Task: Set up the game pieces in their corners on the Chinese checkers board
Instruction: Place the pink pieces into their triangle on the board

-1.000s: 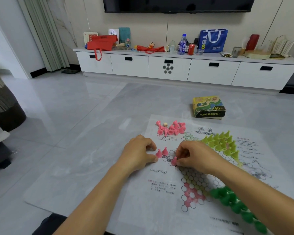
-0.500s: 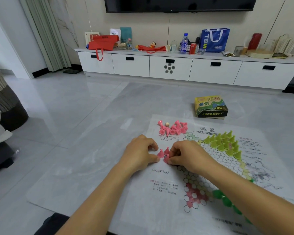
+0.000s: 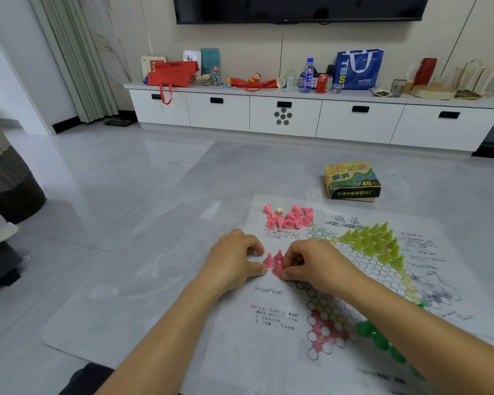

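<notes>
- Pink pieces: three stand upright in a tight cluster at the left point of the star on the board sheet, inside the sheet's left edge, about midway along it.
- Right hand pinches the nearest pink piece low on its cone, thumb against fingertips. That piece is upright and touching or just beside the other two. Can't tell if it's seated in a cell.
- Left hand sits just left of the cluster, fingers curled, thumb tip down by the leftmost piece. Can't tell whether it grips that piece or only brackets it.
- Pink pile: unplaced stock near the sheet's far-left corner, straight beyond the gap between the two hands. Most lie tipped, axes pointing every way; a few stand. One small beige bit is mixed in.
- Geometry for the next move, my read: the pile is ahead of both hands and about equally near. The right hand is busy, so the left is the likelier fetcher. Tipped cones need righting before placing.
- Progress, my estimate: pink corner barely started.
- Yellow-green pieces: upright, filling the point toward the sheet's far edge.
- Dark green pieces: toward the near-right, partly hidden behind the right forearm.
- Game box: on the floor just past the sheet's far edge.
- Risk: cones look light and stand tight together, so a stray knuckle could topple them.
</notes>
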`<control>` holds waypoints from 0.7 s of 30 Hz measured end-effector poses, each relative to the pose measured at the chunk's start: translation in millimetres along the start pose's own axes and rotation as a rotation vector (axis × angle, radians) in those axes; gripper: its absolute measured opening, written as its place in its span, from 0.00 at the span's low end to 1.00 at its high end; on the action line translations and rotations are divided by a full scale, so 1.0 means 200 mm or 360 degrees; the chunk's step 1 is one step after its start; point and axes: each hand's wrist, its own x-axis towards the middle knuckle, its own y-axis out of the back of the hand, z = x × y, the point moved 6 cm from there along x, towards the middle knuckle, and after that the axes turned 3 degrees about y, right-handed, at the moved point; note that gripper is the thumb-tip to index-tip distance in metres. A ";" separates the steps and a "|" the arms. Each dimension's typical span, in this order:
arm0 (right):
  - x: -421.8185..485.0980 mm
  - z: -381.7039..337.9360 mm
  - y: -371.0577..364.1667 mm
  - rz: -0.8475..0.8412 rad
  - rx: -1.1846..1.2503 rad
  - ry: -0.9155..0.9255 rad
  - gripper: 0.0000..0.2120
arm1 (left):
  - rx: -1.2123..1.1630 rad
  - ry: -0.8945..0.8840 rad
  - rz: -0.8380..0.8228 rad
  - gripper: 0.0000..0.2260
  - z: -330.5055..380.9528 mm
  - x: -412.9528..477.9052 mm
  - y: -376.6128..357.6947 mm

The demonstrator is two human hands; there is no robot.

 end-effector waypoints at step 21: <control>0.25 0.19 0.22 0.0412 -0.0740 -0.0038 0.06 | -0.0078 -0.0008 -0.0030 0.14 -0.01 0.01 0.00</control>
